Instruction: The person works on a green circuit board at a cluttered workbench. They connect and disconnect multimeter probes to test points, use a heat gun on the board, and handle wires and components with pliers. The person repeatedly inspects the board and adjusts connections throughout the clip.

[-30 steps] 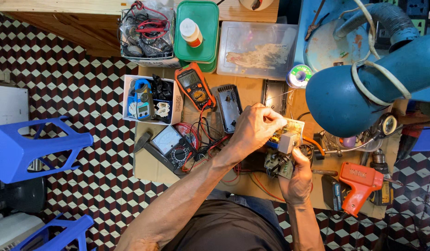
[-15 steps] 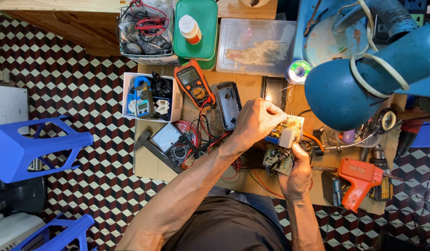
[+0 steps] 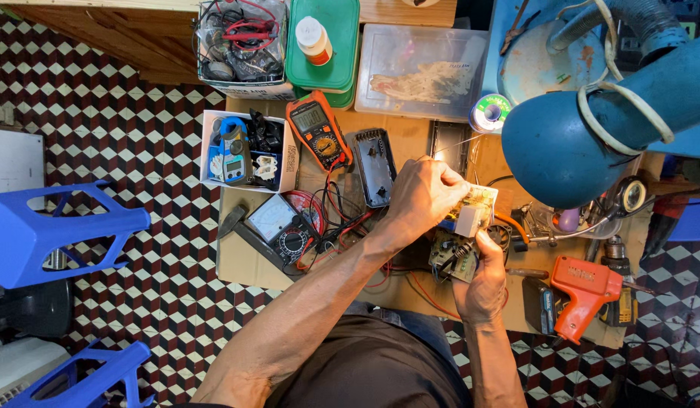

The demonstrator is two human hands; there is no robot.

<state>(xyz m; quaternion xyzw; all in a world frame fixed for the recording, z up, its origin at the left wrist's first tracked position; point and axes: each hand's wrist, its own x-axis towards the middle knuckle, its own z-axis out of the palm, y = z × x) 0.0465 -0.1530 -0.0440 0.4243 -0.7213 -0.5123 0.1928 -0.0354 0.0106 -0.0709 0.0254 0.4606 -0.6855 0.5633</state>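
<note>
Since a second ago, left hand (image 3: 422,198) shifted slightly lower, fingers curled and pinching the pale-topped circuit board (image 3: 471,215) from above, right hand (image 3: 482,279) closed around a second green board (image 3: 448,255) just below it, both held over the cluttered worktop (image 3: 248,268).

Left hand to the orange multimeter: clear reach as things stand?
Probably yes. The left hand is on the circuit board, and the orange multimeter lies face up just beyond it, with only the black cover and loose leads between. It would have to let go of the board first.
</note>
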